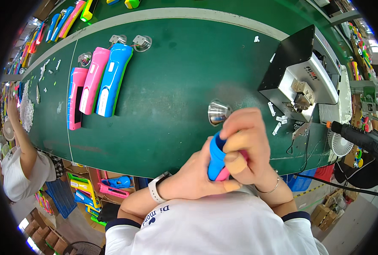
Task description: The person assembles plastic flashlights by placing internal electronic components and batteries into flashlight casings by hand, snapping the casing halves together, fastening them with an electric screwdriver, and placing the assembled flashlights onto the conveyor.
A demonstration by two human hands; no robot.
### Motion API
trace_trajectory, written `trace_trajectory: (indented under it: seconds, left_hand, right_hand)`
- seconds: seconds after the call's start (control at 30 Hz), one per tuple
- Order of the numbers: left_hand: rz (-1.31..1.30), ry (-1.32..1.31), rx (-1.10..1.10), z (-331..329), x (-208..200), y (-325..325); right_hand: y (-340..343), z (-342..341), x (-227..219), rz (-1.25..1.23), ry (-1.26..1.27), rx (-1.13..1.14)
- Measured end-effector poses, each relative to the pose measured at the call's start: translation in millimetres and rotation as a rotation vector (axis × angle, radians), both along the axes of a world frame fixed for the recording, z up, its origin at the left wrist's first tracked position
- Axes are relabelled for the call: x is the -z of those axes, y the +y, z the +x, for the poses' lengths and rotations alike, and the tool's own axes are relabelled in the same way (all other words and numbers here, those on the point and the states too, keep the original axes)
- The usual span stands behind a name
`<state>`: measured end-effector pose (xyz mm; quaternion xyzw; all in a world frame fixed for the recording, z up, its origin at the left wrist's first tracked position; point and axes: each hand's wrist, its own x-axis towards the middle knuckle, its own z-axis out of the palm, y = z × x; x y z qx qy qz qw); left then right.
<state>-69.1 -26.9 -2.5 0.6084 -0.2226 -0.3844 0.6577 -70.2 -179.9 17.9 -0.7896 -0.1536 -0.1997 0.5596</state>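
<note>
A: What takes up most of the scene?

B: The green conveyor belt (172, 85), with open room across its middle. At its right edge sits a grey metal machine (301, 74); far left lie a blue flashlight body (113, 80) and pink flashlight bodies (94, 80).

A: And the hands?

B: At the near edge, the left hand (195, 176) and right hand (248, 146) both clasp a blue-and-pink flashlight body (217, 158), probably half-assembled. A silver reflector cone (218, 113) stands just beyond them.
</note>
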Motion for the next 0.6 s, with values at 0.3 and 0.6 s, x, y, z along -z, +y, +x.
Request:
trace_trajectory:
  seconds: [0.3, 0.6]
  left_hand:
    - [0.14, -0.308, 0.004, -1.0, -7.4, -5.6]
    - [-0.184, 0.465, 0.024, 13.9, 12.9, -6.7]
  right_hand:
    - [-20.6, 12.2, -2.8, -0.085, 0.002, -0.371]
    - [-26.7, 5.5, 0.2, -0.066, 0.085, 0.05]
